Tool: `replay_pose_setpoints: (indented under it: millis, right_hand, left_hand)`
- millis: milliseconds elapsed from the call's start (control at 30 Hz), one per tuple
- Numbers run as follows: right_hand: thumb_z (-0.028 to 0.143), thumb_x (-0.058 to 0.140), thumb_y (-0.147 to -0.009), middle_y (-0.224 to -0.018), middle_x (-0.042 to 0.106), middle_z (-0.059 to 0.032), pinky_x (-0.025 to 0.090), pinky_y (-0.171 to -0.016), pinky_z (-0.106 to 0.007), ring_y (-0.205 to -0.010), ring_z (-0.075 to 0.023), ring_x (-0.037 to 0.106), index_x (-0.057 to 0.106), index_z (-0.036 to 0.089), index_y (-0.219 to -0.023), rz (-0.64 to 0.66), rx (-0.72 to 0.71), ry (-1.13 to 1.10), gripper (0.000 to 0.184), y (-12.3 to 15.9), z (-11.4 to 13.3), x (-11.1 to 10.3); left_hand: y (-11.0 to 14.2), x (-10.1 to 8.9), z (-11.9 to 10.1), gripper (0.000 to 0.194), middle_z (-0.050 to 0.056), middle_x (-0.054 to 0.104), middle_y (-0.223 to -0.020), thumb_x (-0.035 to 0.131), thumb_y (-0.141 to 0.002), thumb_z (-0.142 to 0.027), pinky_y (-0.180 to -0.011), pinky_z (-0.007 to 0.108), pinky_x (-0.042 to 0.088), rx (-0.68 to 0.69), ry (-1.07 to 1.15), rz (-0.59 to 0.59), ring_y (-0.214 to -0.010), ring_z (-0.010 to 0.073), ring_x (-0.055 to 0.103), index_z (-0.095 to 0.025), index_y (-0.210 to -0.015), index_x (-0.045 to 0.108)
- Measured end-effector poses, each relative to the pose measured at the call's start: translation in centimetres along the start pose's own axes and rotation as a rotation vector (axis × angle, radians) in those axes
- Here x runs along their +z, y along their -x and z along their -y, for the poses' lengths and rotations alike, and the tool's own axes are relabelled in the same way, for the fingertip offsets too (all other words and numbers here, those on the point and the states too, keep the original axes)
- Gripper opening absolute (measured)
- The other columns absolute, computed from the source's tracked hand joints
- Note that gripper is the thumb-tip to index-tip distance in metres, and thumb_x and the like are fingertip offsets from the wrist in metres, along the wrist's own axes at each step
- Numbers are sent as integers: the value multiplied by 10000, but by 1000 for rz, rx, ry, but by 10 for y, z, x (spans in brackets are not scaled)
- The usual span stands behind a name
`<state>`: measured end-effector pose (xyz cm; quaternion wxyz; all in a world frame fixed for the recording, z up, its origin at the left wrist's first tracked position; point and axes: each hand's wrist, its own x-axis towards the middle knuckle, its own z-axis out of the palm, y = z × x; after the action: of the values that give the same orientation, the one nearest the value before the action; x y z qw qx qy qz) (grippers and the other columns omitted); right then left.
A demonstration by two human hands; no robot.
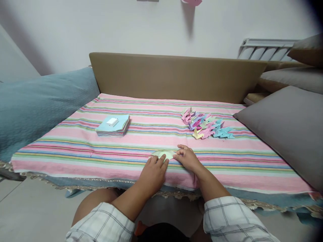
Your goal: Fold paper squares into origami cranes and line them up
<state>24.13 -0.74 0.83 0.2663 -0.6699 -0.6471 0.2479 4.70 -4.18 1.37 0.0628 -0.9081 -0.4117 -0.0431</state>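
A pale green sheet of folding paper (163, 154) lies on the striped cloth close to the front edge, partly covered by my fingers. My left hand (154, 170) rests on its near left part, fingers stretched out and pressing down. At the paper's right corner, my right hand (188, 159) pinches the tip between thumb and index finger, with the other fingers bent above. Beyond my right hand is a cluster of folded paper cranes (205, 125) in pink, blue, purple and yellow. To the left stands a stack of coloured paper sheets (113, 129) with a small white block (112, 122) on top.
The pink striped cloth (75, 148) covers the seat. A brown backrest board (171, 79) stands behind it. A blue-covered armrest (47, 101) is on the left, and grey cushions (290, 124) are piled on the right. A white radiator (267, 43) is against the wall.
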Motion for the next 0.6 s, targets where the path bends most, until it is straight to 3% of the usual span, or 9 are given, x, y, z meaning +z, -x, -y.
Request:
replay_pose_setpoints:
  millis: [333,600]
  right_hand:
    - [454,637,-694,-1334,474,-40,309,-959,-504,-1219,-294,390,646,233,-766,-48,51,141,233,5,12,8]
    - [357,646,-708,-1317,486,-31,331,-928,-467,-1172,-266,434,634,231,-755,-19,32,114,135,3,7,4]
  left_hand:
    - [-2,-2,-1,550,100,429,-1391,472,-800,-210,-899,419,383,-4,-7,5,-1054,268,461,-169,-1344,404]
    - [1,-1,2,542,105,406,-1410,509,-783,-229,-941,418,363,1,11,-21,-1100,271,456,-187,-1319,436]
